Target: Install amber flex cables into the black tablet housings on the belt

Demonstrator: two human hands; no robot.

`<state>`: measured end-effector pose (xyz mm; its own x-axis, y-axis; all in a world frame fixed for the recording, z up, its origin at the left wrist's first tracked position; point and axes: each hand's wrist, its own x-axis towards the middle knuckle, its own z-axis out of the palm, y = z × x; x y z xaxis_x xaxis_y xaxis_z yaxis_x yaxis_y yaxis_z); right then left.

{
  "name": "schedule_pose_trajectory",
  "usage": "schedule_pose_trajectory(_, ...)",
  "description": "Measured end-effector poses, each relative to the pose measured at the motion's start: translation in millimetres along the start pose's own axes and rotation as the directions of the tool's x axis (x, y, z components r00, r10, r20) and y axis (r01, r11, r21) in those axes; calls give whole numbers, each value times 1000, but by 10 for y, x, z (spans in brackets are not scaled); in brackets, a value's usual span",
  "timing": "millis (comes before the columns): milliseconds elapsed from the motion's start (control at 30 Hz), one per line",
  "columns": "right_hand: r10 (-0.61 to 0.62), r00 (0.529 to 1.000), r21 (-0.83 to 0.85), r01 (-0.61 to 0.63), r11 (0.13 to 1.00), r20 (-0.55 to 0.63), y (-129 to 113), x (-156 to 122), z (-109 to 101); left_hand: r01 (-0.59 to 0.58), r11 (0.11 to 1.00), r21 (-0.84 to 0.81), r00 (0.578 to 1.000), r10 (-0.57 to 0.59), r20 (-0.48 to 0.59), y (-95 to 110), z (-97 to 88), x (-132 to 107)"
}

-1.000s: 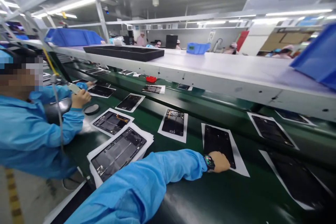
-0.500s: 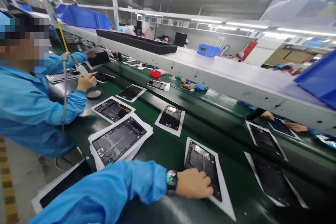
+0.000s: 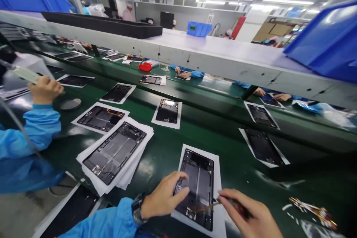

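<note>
A black tablet housing (image 3: pixel 196 186) lies on a sheet of white paper (image 3: pixel 219 178) in front of me, its inner side up. My left hand (image 3: pixel 166 195), with a dark watch at the wrist, is at the housing's left edge, thumb and forefinger spread apart. From the right, my right hand (image 3: pixel 248 212) pinches one end of a thin brownish flex cable (image 3: pixel 209 206). The cable is blurred and reaches over the housing's lower part, near a small metallic connector area (image 3: pixel 191 213). Whether it touches the housing I cannot tell.
At the left stand stacked housings on paper (image 3: pixel 117 152). A loose bunch of flex cables (image 3: pixel 315 212) lies at the right. Above the green bench runs a white shelf (image 3: pixel 173 50) with blue bins (image 3: pixel 199 29). A co-worker's hand (image 3: pixel 44 89) holds a pale tool at the left.
My view has swung right. My left hand has moved from the housing's lower part to its left edge. My right hand has come into view holding the flex cable.
</note>
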<state>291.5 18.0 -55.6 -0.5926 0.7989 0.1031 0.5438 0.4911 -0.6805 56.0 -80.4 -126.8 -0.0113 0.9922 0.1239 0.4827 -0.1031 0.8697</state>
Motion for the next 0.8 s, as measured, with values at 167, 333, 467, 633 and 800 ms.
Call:
schedule_pose_trajectory(167,53,989,97,-67,993,139,63,787,295,41,994,-100,996,-33,80,-49,112,292)
schedule_pose_trajectory(333,102,968,77,-123,989,228,459,1361,696,-42,898,438,999,52,-11,-347,245,435)
schedule_pose_trajectory(467,106,970,22,-114,993,220,620,1599,950,-148,744,652,989,126,81,-472,169,530)
schedule_pose_trajectory(633,143,962,-36,-139,990,232,710,1761,1124,-152,722,675,987,140,72,-534,198,644)
schedule_pose_trajectory(800,243,931,-96,-226,970,272,806,1925,1129,-162,742,650,985,158,65,-595,258,669)
